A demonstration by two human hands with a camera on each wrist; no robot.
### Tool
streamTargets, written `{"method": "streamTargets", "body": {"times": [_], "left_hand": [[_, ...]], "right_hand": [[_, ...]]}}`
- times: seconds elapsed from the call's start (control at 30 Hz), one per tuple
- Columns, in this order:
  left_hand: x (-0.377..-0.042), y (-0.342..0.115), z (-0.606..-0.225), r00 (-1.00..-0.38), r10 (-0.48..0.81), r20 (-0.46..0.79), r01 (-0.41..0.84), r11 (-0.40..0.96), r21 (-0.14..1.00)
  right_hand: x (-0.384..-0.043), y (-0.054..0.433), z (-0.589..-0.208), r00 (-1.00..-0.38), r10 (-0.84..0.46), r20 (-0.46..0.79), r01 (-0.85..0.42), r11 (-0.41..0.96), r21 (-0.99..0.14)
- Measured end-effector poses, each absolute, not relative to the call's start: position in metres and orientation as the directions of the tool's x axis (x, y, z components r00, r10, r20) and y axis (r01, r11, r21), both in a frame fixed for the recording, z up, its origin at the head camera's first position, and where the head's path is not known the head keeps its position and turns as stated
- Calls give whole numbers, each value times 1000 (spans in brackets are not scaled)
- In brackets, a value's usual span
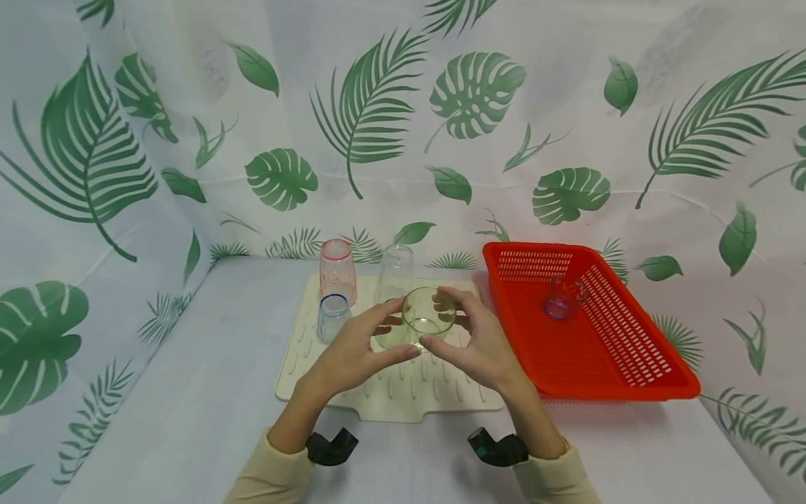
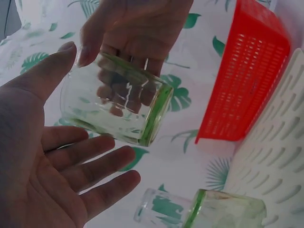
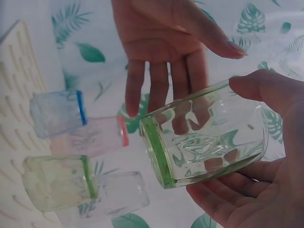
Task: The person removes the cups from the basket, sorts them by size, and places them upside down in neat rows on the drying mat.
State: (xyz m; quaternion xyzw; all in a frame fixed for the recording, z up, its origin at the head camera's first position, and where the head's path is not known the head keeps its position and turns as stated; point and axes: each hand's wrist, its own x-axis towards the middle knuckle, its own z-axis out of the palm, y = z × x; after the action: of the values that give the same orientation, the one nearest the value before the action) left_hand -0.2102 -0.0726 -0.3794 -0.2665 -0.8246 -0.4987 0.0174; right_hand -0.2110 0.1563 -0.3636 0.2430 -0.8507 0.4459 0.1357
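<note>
A clear glass tumbler with a green band (image 1: 428, 311) is tilted on its side above the cream drying mat (image 1: 390, 413). My right hand (image 1: 481, 343) grips it, thumb on one side and fingers on the other. Beside its other side is my left hand (image 1: 359, 346), fingers extended, thumb apart from the wall. In the right wrist view the left fingers (image 3: 156, 85) show partly through the tumbler (image 3: 209, 137). On the mat behind are a blue-rimmed glass (image 1: 332, 318), a pink-rimmed glass (image 1: 338, 273), a tall clear glass (image 1: 397, 269) and a green-banded glass (image 3: 57, 183), partly hidden by the hands in the head view.
To the right of the mat stands a red perforated basket (image 1: 592, 364), with a small bluish-pink glass (image 1: 562, 299) lying inside. A white cloth with green leaf prints (image 1: 208, 392) covers the table and the back wall.
</note>
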Motion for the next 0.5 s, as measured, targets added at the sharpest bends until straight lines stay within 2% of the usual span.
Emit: {"method": "streamTargets", "body": {"times": [0.5], "left_hand": [[-209,-67,-382,-846,396,356,497,345,796]], "right_hand": [[-208,156,-363,-828,-374,417,-555,446,-702]]}}
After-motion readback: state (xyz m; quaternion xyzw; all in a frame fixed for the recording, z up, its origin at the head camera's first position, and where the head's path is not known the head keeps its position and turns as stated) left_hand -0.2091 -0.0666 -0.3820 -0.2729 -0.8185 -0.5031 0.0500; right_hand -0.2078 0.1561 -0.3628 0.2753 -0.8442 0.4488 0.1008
